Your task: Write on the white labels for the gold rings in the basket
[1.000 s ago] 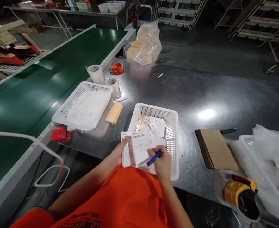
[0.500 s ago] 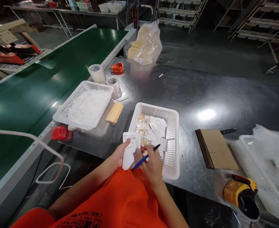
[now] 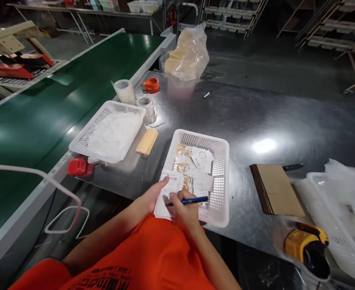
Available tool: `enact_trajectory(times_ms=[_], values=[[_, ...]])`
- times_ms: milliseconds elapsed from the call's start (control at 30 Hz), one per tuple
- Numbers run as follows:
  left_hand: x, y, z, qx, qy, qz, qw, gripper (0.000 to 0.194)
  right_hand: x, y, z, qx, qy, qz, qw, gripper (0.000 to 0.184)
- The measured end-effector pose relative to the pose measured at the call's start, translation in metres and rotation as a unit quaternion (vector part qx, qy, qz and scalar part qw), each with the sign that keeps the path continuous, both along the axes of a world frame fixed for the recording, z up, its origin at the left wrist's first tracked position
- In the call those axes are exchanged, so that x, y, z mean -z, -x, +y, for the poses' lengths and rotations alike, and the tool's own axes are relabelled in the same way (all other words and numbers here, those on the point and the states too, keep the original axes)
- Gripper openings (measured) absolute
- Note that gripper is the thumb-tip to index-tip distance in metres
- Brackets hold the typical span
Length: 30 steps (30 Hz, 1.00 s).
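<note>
My left hand [image 3: 151, 196] grips a stack of white printed labels [image 3: 172, 186], its thumb on top near a barcode. In my right hand [image 3: 187, 211] is a blue pen [image 3: 192, 200], its tip down at the top label's surface. Just beyond the stack stands a white perforated basket [image 3: 221, 177]. Inside it lie gold-coloured rings [image 3: 182, 166] in clear bags and several white paper slips [image 3: 203, 161]. The stack overlaps the basket's near left corner and hides part of it.
Left of the basket lie a tan bundle [image 3: 147, 142] and another white basket [image 3: 108, 135] of clear bags. Tape rolls [image 3: 147, 108] and an orange tape dispenser [image 3: 150, 85] stand behind. Cardboard pieces [image 3: 278, 189] and a yellow tape dispenser [image 3: 304, 245] lie right, a green conveyor [image 3: 59, 92] left.
My right hand has shifted slightly left and down over the labels. The pen has swung from steeply slanted to nearly level, its tip now on the upper label. The left hand keeps its grip.
</note>
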State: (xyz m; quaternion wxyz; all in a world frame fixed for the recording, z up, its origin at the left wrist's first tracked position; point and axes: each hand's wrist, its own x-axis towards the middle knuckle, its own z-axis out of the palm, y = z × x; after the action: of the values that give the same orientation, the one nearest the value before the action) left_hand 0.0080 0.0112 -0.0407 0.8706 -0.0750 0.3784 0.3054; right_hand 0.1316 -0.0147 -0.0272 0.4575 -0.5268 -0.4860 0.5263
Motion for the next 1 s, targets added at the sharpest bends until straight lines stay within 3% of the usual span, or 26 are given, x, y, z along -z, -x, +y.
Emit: enact_trajectory(times_ms=[267, 1000], values=[[0.003, 0.0, 0.0, 0.019, 0.01, 0.011, 1.0, 0.053, 0.007, 0.002, -0.003, 0.003, -0.078, -0.056, 0.995, 0.042], [0.002, 0.0, -0.002, -0.015, 0.037, 0.014, 0.999, 0.046, 0.013, 0.003, -0.003, 0.002, -0.043, -0.025, 0.999, 0.038]])
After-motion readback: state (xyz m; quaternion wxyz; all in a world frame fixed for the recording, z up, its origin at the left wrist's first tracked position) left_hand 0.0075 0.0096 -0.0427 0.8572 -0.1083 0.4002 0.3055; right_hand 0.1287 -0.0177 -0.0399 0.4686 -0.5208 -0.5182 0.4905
